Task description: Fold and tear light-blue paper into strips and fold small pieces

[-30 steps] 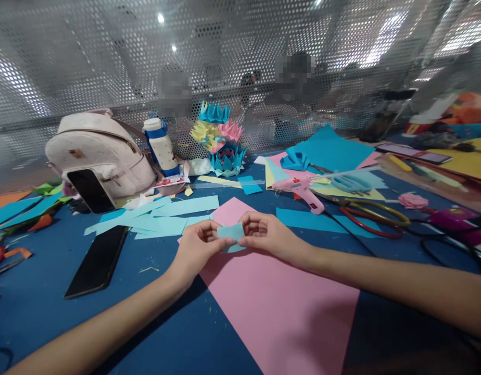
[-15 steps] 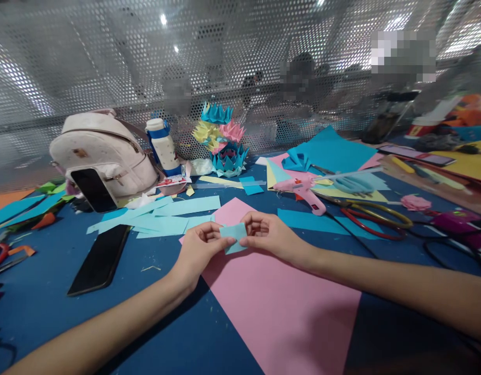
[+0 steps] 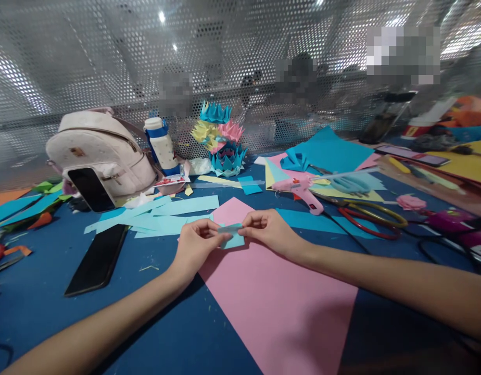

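Note:
A small light blue paper piece (image 3: 233, 239) with a crease near its top is held between both hands. My left hand (image 3: 197, 242) pinches its left side between thumb and fingers. On the opposite side, my right hand (image 3: 264, 229) grips the right edge, fingers curled. Both hands are above the upper part of a large pink sheet (image 3: 287, 297) on the blue table (image 3: 178, 333). Light blue paper strips (image 3: 186, 205) lie just beyond my left hand.
Two dark phones (image 3: 96, 260) (image 3: 91, 190), a backpack (image 3: 103, 140) and a bottle (image 3: 162, 146) are at left. Folded paper flowers (image 3: 227, 159) stand at the back. A pink glue gun (image 3: 299, 187), its cable, scissors (image 3: 373, 213) and coloured sheets (image 3: 334, 148) lie at right.
The light blue piece has tilted and now shows a crease along its upper part. My right thumb has shifted up towards its top right corner.

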`<state>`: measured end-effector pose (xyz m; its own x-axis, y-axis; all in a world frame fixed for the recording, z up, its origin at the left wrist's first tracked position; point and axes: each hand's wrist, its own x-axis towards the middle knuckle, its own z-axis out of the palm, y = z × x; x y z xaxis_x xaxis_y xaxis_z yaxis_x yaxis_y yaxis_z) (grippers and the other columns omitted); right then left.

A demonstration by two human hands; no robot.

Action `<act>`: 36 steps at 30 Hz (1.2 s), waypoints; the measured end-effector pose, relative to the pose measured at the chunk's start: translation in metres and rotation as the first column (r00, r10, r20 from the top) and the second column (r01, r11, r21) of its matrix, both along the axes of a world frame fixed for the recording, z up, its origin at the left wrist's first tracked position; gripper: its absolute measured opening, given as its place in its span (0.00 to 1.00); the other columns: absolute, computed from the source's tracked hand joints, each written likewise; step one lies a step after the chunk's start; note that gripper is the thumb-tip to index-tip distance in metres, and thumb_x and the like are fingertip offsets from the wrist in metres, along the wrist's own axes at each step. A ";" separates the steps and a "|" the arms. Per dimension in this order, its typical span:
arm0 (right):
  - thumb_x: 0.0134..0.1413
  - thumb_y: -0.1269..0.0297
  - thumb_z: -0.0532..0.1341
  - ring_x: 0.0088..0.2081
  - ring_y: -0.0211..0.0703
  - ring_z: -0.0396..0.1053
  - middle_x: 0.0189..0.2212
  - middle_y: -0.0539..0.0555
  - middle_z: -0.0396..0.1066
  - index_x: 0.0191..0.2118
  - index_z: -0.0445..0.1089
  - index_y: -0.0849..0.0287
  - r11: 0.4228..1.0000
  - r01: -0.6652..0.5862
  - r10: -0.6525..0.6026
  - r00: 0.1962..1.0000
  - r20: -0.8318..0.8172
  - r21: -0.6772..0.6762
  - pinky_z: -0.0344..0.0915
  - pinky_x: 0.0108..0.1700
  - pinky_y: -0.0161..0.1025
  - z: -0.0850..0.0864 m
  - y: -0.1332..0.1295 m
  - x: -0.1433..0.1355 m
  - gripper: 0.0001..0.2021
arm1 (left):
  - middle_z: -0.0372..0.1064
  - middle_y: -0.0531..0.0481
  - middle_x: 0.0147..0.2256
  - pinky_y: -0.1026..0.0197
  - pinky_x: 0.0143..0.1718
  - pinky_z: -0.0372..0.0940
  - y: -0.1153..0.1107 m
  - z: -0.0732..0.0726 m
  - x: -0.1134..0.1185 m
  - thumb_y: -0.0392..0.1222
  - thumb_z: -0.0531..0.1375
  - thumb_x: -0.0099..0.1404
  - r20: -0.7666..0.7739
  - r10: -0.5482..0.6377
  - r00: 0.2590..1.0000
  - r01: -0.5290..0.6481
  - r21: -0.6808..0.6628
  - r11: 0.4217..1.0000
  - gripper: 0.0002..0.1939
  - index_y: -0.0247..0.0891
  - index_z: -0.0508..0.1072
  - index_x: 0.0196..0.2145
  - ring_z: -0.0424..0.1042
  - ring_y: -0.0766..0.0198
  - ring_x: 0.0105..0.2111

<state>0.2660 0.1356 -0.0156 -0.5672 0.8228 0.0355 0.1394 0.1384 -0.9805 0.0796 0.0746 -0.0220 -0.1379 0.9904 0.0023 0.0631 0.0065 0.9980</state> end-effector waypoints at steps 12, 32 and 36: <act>0.43 0.62 0.70 0.26 0.36 0.66 0.23 0.49 0.70 0.28 0.72 0.61 0.999 -0.019 0.017 0.999 0.039 0.042 0.62 0.28 0.33 -0.007 0.004 0.002 0.09 | 0.69 0.56 0.18 0.68 0.24 0.61 -0.001 -0.006 0.001 0.37 0.70 0.48 -0.038 -0.031 0.999 0.030 -0.015 0.999 0.09 0.35 0.72 0.22 0.67 0.70 0.20; 0.44 0.62 0.70 0.27 0.38 0.69 0.23 0.47 0.68 0.39 0.74 0.59 0.999 -0.037 0.037 0.999 0.005 -0.011 0.67 0.32 0.36 -0.007 0.010 0.003 0.14 | 0.78 0.48 0.25 0.63 0.28 0.68 0.003 -0.009 -0.001 0.38 0.72 0.46 0.088 0.031 0.996 -0.023 -0.090 0.996 0.10 0.34 0.78 0.28 0.75 0.63 0.25; 0.43 0.62 0.70 0.28 0.38 0.69 0.24 0.47 0.69 0.39 0.74 0.59 0.999 -0.036 0.036 0.999 0.004 -0.002 0.67 0.33 0.37 -0.008 0.010 0.003 0.15 | 0.78 0.48 0.25 0.64 0.28 0.68 0.002 -0.009 -0.001 0.39 0.71 0.47 0.084 0.029 0.996 -0.021 -0.084 0.996 0.09 0.34 0.78 0.28 0.75 0.63 0.25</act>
<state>0.2687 0.1459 -0.0239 -0.5963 0.8021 0.0312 0.1386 0.1412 -0.9802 0.0783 0.0770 -0.0314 -0.1588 0.9830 -0.0924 -0.0229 0.0899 0.9957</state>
